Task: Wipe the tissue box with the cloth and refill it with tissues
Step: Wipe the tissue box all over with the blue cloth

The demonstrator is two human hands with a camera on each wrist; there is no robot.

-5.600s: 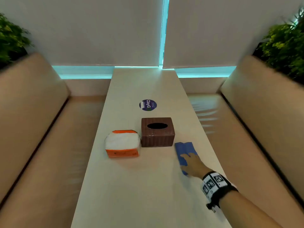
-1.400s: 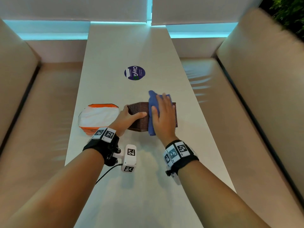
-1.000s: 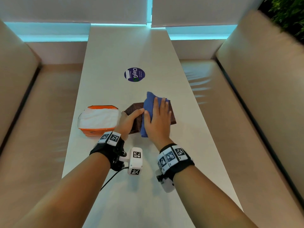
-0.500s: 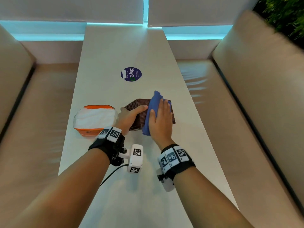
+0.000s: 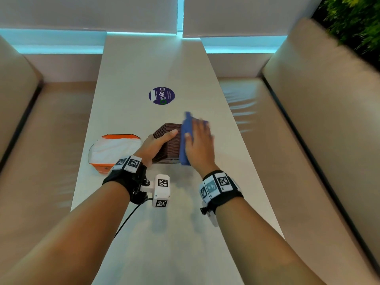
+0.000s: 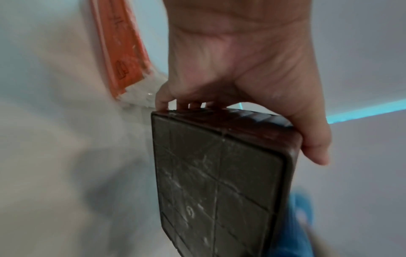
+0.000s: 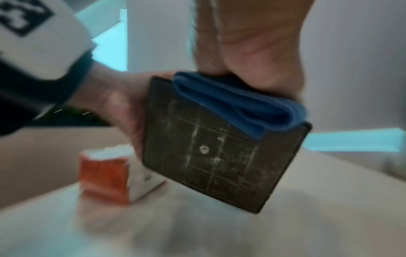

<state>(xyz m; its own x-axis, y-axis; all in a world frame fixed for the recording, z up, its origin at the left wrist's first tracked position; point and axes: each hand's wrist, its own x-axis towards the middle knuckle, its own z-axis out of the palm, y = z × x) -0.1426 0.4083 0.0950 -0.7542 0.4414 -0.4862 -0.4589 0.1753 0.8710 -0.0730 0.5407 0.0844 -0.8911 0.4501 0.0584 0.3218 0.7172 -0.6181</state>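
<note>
My left hand (image 5: 158, 143) grips the brown woven tissue box (image 5: 170, 145) by its left side, thumb on top. The box is lifted and tilted, so its scuffed dark underside (image 6: 215, 173) faces the wrist cameras. My right hand (image 5: 199, 145) lies flat with straight fingers and presses the folded blue cloth (image 5: 186, 130) against the box's right side. The cloth (image 7: 241, 107) hangs over the edge of the box (image 7: 215, 156) under my palm. The orange and white tissue pack (image 5: 113, 151) lies on the table just left of the box.
The long white table (image 5: 156, 62) runs away from me, with a round purple sticker (image 5: 161, 95) beyond the box. Beige padded benches (image 5: 308, 124) flank both sides. A plant (image 5: 353, 19) stands at the far right.
My right hand has slid the cloth away from me along the box and shifted a little right. My left hand keeps its grip, and the box has turned slightly.
</note>
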